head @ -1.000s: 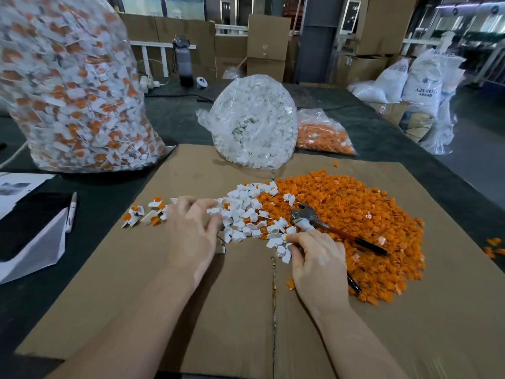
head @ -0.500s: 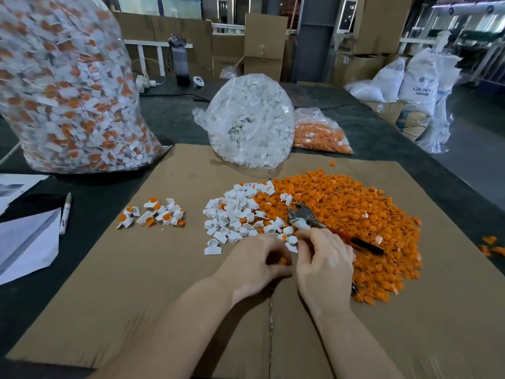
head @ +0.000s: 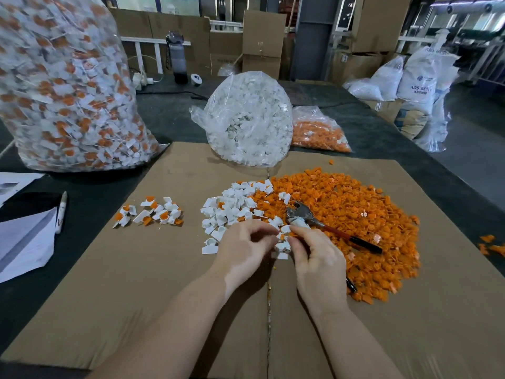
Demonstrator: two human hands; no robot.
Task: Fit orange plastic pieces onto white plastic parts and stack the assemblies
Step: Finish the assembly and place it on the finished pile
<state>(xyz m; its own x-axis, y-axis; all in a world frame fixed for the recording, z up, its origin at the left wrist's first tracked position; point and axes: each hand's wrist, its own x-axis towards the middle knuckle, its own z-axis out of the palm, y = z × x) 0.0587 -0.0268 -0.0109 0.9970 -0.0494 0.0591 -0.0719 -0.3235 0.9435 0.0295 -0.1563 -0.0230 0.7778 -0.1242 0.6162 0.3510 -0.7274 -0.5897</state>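
Far left: one big bag (head: 65, 86) of assemblies. Near it on cardboard (head: 136, 283): a small assembled pile (head: 150, 213), too jumbled to count. Centre: white parts (head: 232, 206), left hand (head: 243, 248) and right hand (head: 314, 258) fingers curled, pinching a white part (head: 282, 246); axis unclear. Right: orange heap (head: 349, 214), pliers (head: 303, 214) on top.

Both forearms reach in from the near edge and converge toward the middle. The left hand (head: 246, 246) has its fingers curled, tips pointed right. The right hand (head: 317, 258) (back of the hand up) curls its fingers toward the left hand, fingertips nearly meeting.
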